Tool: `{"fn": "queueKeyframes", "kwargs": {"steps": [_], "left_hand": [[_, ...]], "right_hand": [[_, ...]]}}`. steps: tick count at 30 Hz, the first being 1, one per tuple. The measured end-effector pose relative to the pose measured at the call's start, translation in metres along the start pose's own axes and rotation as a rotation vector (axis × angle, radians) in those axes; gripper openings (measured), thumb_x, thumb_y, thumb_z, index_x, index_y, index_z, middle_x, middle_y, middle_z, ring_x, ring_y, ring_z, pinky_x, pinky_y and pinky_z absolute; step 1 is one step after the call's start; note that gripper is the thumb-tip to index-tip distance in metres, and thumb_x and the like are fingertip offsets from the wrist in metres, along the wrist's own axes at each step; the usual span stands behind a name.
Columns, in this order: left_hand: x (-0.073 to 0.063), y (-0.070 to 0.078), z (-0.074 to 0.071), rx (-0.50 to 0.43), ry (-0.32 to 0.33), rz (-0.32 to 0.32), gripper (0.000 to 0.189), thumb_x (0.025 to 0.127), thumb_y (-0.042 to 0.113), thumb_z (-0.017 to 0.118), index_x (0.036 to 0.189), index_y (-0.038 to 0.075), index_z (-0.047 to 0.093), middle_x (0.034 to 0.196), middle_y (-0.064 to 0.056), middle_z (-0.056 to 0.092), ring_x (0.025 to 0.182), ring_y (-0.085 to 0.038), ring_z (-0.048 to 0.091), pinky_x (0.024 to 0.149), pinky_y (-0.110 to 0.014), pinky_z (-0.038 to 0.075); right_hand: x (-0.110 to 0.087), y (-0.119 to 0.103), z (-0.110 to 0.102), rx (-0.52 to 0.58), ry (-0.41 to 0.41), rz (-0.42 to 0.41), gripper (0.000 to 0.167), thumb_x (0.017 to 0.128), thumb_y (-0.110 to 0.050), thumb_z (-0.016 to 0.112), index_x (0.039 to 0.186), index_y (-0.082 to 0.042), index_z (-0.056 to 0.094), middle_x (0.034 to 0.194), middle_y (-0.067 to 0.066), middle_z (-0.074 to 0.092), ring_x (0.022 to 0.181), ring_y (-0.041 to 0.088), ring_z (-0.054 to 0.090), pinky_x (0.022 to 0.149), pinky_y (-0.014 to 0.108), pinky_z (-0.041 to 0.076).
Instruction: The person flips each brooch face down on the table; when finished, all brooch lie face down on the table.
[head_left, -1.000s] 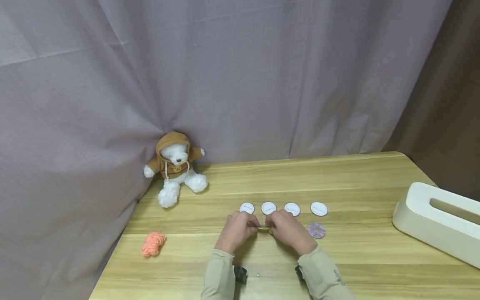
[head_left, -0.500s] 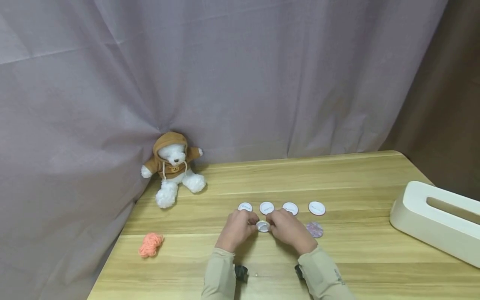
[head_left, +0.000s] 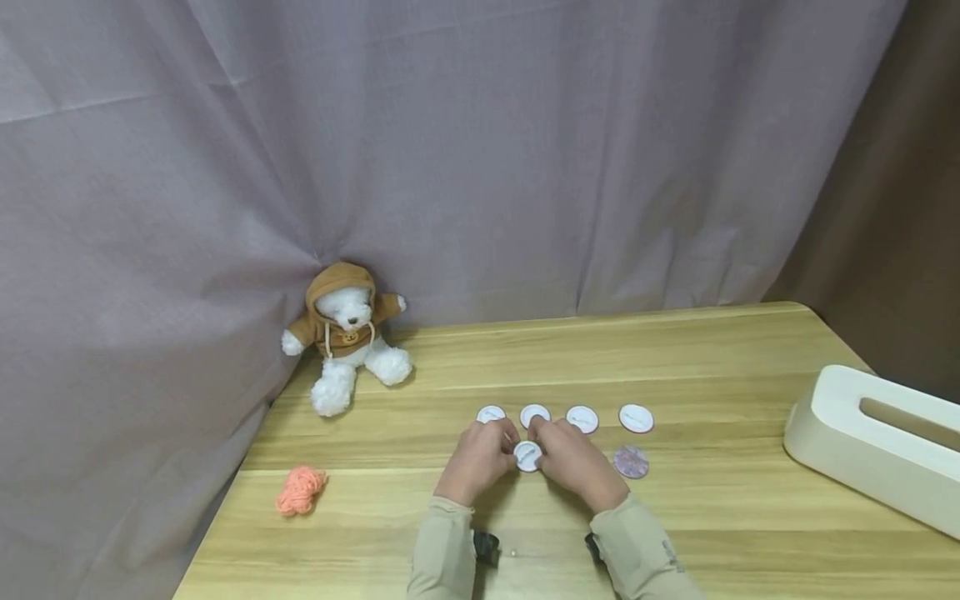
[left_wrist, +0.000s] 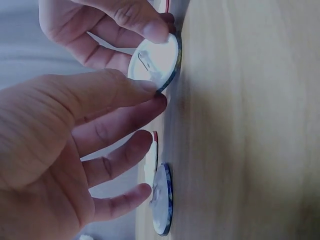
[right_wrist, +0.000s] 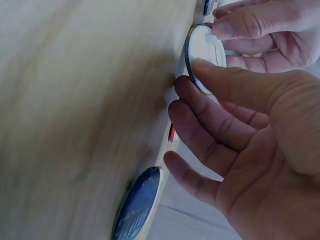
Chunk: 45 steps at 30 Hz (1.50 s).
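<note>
At the middle of a wooden table (head_left: 720, 500), a round badge (head_left: 527, 456) is held between two bare hands, just in front of a row of four badges (head_left: 636, 418). Its white, pin-fitted back is now turned up to the head camera; a second earlier it was seen edge-on, with a strip of yellow showing. By that turn, the held piece is matched to the row, where white backs are also shown, while a purple badge (head_left: 632, 462) at the right is left patterned side up.

The badge is pinched at one edge by the thumb and forefinger of the left hand (head_left: 478, 458) and at the opposite edge by those of the right hand (head_left: 573, 458); both grips are closed to the badge's thickness, with the other fingers loosely spread. Whether the table is touched by its lower rim cannot be told.

No brand or label can be read. A dark mark is carried on the right sleeve (head_left: 645, 550), too small to be made out, and a small animal face, without legible lettering, is borne on the brown hoodie of a teddy bear (head_left: 348, 342). Pink yarn (head_left: 302, 490) and a white box (head_left: 862, 446) are seen at either side.
</note>
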<state>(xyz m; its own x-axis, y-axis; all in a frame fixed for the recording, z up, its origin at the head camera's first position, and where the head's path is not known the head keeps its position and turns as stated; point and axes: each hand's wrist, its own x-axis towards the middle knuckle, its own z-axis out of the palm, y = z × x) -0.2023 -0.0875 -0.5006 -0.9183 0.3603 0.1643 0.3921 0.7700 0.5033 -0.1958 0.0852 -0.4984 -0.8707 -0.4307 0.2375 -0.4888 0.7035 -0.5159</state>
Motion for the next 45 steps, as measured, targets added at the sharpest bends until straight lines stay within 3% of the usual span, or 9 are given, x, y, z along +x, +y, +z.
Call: {"fn": "queueKeyframes", "kwargs": {"steps": [6,14,23,30,34,38,45], "left_hand": [[-0.003,0.001,0.002,0.070,-0.025,-0.021,0.023,0.065,0.005,0.087,0.076,0.014,0.068,0.066,0.011,0.056,0.068,-0.011,0.054,0.064,-0.035,0.044],[-0.006,0.003,0.007,0.119,-0.039,-0.065,0.022,0.064,0.009,0.089,0.078,0.015,0.073,0.076,0.006,0.055,0.089,-0.029,0.056,0.071,-0.044,0.039],[-0.009,0.004,0.012,0.083,-0.039,-0.061,0.019,0.067,0.008,0.089,0.079,0.014,0.076,0.080,0.005,0.061,0.091,-0.029,0.057,0.074,-0.046,0.038],[-0.006,0.007,0.011,0.099,-0.025,-0.069,0.019,0.071,0.014,0.086,0.086,0.013,0.076,0.084,0.003,0.061,0.091,-0.027,0.055,0.075,-0.046,0.039],[-0.002,0.010,0.009,0.085,-0.019,-0.072,0.025,0.076,0.017,0.083,0.099,0.010,0.076,0.092,-0.001,0.064,0.097,-0.030,0.056,0.078,-0.049,0.041],[0.000,0.013,0.009,0.072,-0.003,-0.062,0.032,0.076,0.017,0.077,0.108,0.010,0.075,0.098,-0.002,0.066,0.103,-0.031,0.056,0.083,-0.052,0.042],[0.006,0.020,0.009,0.073,0.074,-0.007,0.048,0.071,0.019,0.071,0.119,0.013,0.070,0.107,-0.002,0.070,0.099,-0.025,0.058,0.086,-0.050,0.042]], "right_hand": [[-0.001,-0.003,0.004,-0.031,-0.026,0.043,0.034,0.062,0.005,0.081,0.078,-0.013,0.057,0.066,-0.004,0.052,0.060,0.017,0.046,0.056,0.036,0.041],[0.001,-0.006,0.007,-0.115,-0.047,0.041,0.030,0.061,0.003,0.082,0.068,-0.014,0.058,0.068,-0.003,0.052,0.063,0.019,0.048,0.059,0.042,0.041],[-0.003,-0.006,0.006,-0.167,-0.091,0.054,0.032,0.065,0.000,0.084,0.062,-0.016,0.056,0.070,0.000,0.049,0.067,0.021,0.048,0.063,0.047,0.041],[-0.005,-0.003,0.000,-0.187,-0.027,0.004,0.036,0.069,-0.002,0.081,0.063,-0.016,0.049,0.068,-0.001,0.047,0.067,0.023,0.051,0.066,0.050,0.041],[-0.005,-0.001,-0.008,-0.183,-0.015,0.024,0.027,0.073,-0.005,0.081,0.069,-0.014,0.056,0.070,-0.002,0.051,0.073,0.026,0.056,0.069,0.050,0.042],[-0.006,0.001,-0.014,-0.166,-0.027,0.057,0.014,0.077,-0.007,0.079,0.085,-0.008,0.068,0.077,0.002,0.058,0.080,0.030,0.059,0.076,0.056,0.046],[-0.008,0.009,-0.025,-0.134,-0.009,0.084,0.035,0.076,-0.006,0.080,0.109,0.002,0.070,0.100,0.013,0.068,0.097,0.037,0.062,0.086,0.061,0.045]]}}
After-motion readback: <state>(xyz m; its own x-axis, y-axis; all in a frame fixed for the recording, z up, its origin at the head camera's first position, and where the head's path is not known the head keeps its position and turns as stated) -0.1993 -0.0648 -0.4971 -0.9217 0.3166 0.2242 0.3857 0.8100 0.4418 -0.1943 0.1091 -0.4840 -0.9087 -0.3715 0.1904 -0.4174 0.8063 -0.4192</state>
